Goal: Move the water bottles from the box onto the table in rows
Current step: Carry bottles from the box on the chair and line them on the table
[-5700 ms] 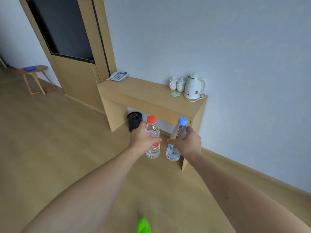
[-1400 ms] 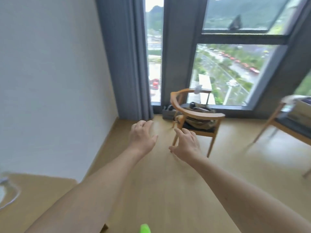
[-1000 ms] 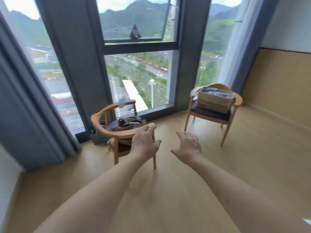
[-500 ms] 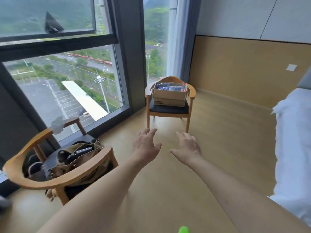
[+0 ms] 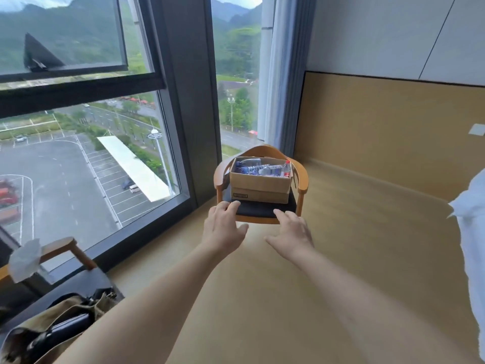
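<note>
Both hands reach forward over the wooden floor, empty and relaxed. The left hand has its fingers loosely extended, thumb out to the right. The right hand is spread the same way, palm down, thumb pointing left. Neither touches anything, and a gap separates them.

Beyond the hands stands a wooden chair with a dark seat cushion. A cardboard box sits on that cushion, open at the top. Inside it lie the bottles, mostly clear plastic with blue labels, tumbled on their sides; how many cannot be told. One bottle with a red cap stands upright at the right end of the box.

Left of the chair a tall window looks down on a parking lot, a road and green hills. A grey curtain hangs just behind the chair, beside a tan wall panel. At the lower left, part of a second chair shows, with an olive bag on its seat and a crumpled tissue on its arm. White bedding fills the right edge.
</note>
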A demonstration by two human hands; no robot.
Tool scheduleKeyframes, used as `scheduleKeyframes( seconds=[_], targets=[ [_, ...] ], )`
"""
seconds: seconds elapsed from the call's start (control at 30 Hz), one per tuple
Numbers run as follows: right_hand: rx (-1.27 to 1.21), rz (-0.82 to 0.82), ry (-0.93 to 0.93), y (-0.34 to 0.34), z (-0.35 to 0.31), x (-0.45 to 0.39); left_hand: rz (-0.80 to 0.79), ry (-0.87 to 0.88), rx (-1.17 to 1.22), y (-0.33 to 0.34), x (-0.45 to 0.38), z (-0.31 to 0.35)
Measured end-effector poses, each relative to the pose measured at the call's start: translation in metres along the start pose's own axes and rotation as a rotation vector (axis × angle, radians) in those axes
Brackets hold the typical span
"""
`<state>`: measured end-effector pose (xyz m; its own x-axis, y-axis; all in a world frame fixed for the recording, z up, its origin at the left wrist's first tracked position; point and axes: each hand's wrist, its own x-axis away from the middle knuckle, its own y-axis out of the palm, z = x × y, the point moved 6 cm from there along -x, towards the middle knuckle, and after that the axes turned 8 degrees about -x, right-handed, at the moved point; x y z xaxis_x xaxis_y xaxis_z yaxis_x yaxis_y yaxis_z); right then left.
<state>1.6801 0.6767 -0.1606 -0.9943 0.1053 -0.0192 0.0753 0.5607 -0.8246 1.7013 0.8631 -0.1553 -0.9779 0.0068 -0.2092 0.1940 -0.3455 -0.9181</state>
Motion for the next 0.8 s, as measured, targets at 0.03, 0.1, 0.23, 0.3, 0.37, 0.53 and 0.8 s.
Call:
scheduleKeyframes(
  seconds=[0.03,0.1,0.23,0.3,0.37,0.53,0.8],
  targets=[
    [0.002,-0.004,-0.001,0.000,0.000,-0.021,-0.003,0.001,0.001,0.004,-0.018,0.002],
    [0.002,-0.017,-0.001,0.004,0.001,-0.058,-0.024,0.002,0.007,0.015,-0.052,0.005],
    [-0.003,-0.044,0.018,0.018,0.010,-0.125,-0.070,0.010,0.027,0.045,-0.120,0.005],
    [0.000,-0.046,0.036,0.026,0.018,-0.162,-0.086,0.024,0.040,0.063,-0.160,0.005],
    [0.011,-0.039,0.052,0.034,0.025,-0.202,-0.095,0.043,0.049,0.081,-0.202,0.007],
    [0.020,-0.030,0.128,0.055,0.037,-0.310,-0.143,0.071,0.064,0.132,-0.314,0.001],
    [-0.001,-0.040,0.237,0.075,0.035,-0.460,-0.244,0.095,0.071,0.175,-0.478,-0.008]
  ],
)
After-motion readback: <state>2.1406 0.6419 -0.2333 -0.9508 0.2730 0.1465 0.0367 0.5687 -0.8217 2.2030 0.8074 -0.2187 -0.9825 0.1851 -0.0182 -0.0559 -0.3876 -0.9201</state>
